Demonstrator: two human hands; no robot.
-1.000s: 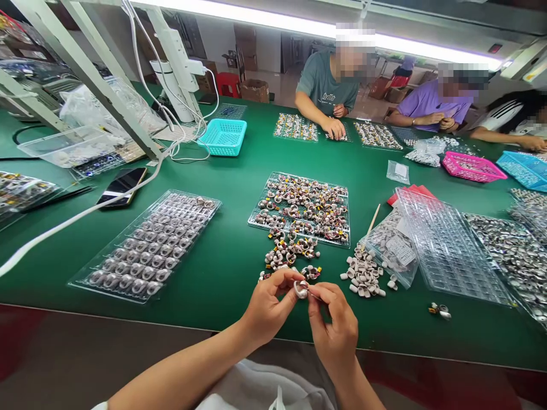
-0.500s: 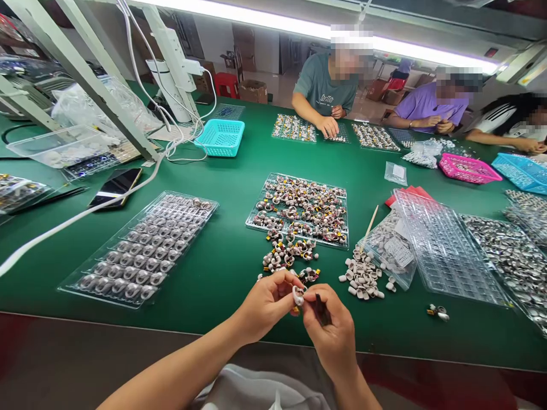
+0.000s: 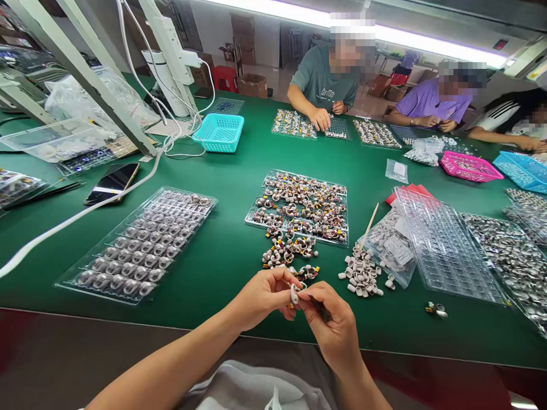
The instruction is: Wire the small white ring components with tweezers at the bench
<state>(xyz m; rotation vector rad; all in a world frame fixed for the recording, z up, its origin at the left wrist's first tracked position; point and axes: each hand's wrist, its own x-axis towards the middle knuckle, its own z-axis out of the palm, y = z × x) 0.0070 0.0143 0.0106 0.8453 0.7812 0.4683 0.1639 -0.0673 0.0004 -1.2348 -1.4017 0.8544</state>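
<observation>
Between the fingertips of my left hand (image 3: pixel 264 297) is a small white curved earphone-like part (image 3: pixel 294 294) with a bit of yellow below it. My right hand (image 3: pixel 335 324) is closed around a dark slim tool (image 3: pixel 320 308), mostly hidden by the fingers. Its thumb and forefinger meet the white part from the right. Just beyond my hands lies a loose pile of similar parts (image 3: pixel 287 251) with yellow tabs and dark red wires. Behind that pile, a clear tray (image 3: pixel 252 218) holds many more. Small white caps (image 3: pixel 362 273) are heaped to the right.
A clear tray of grey-white rings (image 3: pixel 132 256) lies left, near a phone (image 3: pixel 111 183) and white cable (image 3: pixel 81 215). Right are an empty-looking blister tray (image 3: pixel 448 245), a tray of shiny parts (image 3: pixel 502 256) and one loose part (image 3: pixel 436 309). Co-workers sit opposite, beyond a turquoise basket (image 3: pixel 219 132).
The white part has turned slightly in my left fingers, and my right fingertips have shifted a little against it. Across the table, a co-worker's hand has moved slightly left. The view has shifted slightly.
</observation>
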